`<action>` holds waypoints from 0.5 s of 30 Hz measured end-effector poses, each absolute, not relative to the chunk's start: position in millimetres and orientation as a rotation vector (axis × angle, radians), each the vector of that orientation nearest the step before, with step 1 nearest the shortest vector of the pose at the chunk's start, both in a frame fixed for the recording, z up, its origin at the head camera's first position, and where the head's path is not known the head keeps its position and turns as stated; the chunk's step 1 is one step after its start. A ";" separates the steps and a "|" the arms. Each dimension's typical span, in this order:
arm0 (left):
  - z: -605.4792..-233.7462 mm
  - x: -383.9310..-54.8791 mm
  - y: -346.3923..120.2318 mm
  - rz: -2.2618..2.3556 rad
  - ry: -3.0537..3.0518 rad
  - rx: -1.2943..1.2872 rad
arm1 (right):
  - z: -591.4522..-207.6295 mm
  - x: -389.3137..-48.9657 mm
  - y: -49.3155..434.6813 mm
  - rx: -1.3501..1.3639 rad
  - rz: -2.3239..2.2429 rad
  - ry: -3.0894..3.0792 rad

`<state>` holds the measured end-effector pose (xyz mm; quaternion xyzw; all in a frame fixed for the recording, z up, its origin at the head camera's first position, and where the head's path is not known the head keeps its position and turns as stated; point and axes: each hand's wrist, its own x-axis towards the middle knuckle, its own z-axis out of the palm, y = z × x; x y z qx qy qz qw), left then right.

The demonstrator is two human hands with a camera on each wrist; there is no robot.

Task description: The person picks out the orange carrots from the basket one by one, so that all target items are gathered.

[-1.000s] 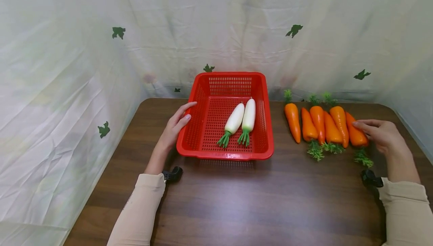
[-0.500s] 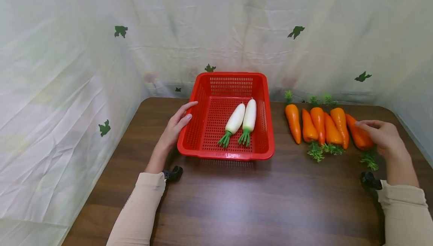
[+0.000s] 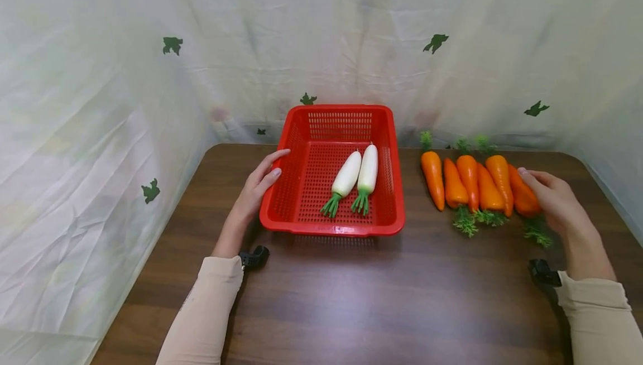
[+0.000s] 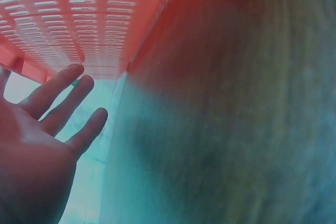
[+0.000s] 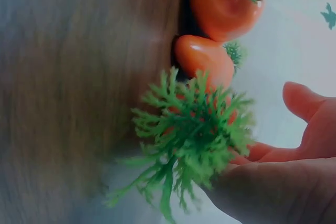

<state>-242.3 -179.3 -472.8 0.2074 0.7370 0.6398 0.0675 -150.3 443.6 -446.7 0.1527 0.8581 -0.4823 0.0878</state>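
My left hand (image 3: 253, 189) rests at the left side of a red plastic basket (image 3: 332, 230), thumb and index finger at its rim. In the left wrist view its other fingers (image 4: 86, 129) are nearly straight beside the slotted wall. Two white radishes (image 3: 346, 174) with green stems lie in the basket. My right hand (image 3: 557, 200) is at the rightmost orange carrot (image 3: 523, 193), which lies on the table. In the right wrist view the thumb stands apart from that carrot, while its leafy green top (image 5: 194, 124) partly hides the fingers.
Several more carrots (image 3: 454, 186) lie in a row left of the right hand, some with leaves toward the back and others toward the front. A pale curtain (image 3: 351, 47) with dark green leaf shapes hangs behind the brown wooden table (image 3: 377, 298).
The rightmost carrot's leafy end swung right, then came back left, close to its neighbour. The right hand shifted slightly left with it and its fingers loosened. The left hand stayed at the basket.
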 end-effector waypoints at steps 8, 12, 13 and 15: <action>-470.5 -240.9 -179.0 1.924 2.230 0.633 | -447.6 -152.3 434.6 0.448 -1.461 2.573; -470.6 -239.8 -179.0 1.916 2.235 0.637 | -445.4 -152.1 434.2 0.466 -1.428 2.593; -471.0 -239.8 -178.9 1.914 2.237 0.638 | -444.7 -151.8 434.0 0.475 -1.422 2.595; -471.7 -240.0 -178.5 1.915 2.233 0.640 | -443.6 -150.4 433.9 0.498 -1.403 2.607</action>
